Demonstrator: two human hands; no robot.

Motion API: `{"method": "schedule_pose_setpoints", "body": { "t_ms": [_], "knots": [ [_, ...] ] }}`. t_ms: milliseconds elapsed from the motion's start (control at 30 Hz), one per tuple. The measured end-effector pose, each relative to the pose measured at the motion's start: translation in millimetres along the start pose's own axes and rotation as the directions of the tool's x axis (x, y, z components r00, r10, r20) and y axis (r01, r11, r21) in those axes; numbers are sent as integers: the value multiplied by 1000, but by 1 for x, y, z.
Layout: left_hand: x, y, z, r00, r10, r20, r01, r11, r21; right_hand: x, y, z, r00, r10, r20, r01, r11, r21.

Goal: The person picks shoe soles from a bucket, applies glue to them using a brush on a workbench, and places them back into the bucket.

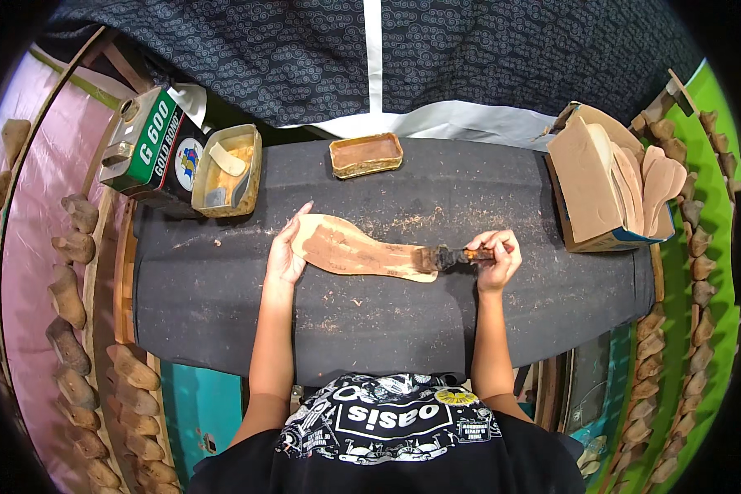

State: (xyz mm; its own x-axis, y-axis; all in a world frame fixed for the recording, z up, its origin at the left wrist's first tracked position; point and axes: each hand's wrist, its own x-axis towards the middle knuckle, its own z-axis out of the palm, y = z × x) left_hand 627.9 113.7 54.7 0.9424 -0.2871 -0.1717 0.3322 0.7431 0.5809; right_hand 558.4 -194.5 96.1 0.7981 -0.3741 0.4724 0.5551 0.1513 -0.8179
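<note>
A tan insole point(350, 251) lies level across the middle of the view, its wide forefoot end to the left and its heel to the right. My left hand point(283, 257) grips the wide end from the side, thumb and fingers around its edge. In my right hand point(500, 257) is a brush point(451, 258) with a dark, crusted head, the fingers closed around its handle. The bristles touch the heel end, where the surface looks darker and wet. A darker patch also marks the forefoot.
A shallow tray point(369, 170) of brownish liquid stands at the far middle of the dark cloth-covered table point(370, 329). Far left are a tin can point(144, 177) and a tub point(253, 177) with scrapers. A cardboard box point(583, 181) of insoles stands right. Shoe lasts point(66, 292) line side racks.
</note>
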Motion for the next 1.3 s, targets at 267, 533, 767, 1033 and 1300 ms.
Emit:
{"method": "schedule_pose_setpoints", "body": {
  "t_ms": [267,533,767,1033,1300],
  "knots": [
    [2,1,-4,1000,-5,29,6,1000,-21,-6,7,7,995,26,99,-22,999,-34],
    [4,2,-9,998,-37,51,42,996,-84,-4,6,6,995,29,94,-40,993,112],
    [3,4,-13,996,-55,73,63,992,-110,6,5,-19,998,-62,0,61,995,84],
    [3,4,-14,995,-44,89,55,991,-126,8,11,-13,999,-38,21,37,999,40],
    [4,2,-18,995,-39,97,51,991,-122,-2,10,5,997,37,63,-42,995,88]
  ]
}}
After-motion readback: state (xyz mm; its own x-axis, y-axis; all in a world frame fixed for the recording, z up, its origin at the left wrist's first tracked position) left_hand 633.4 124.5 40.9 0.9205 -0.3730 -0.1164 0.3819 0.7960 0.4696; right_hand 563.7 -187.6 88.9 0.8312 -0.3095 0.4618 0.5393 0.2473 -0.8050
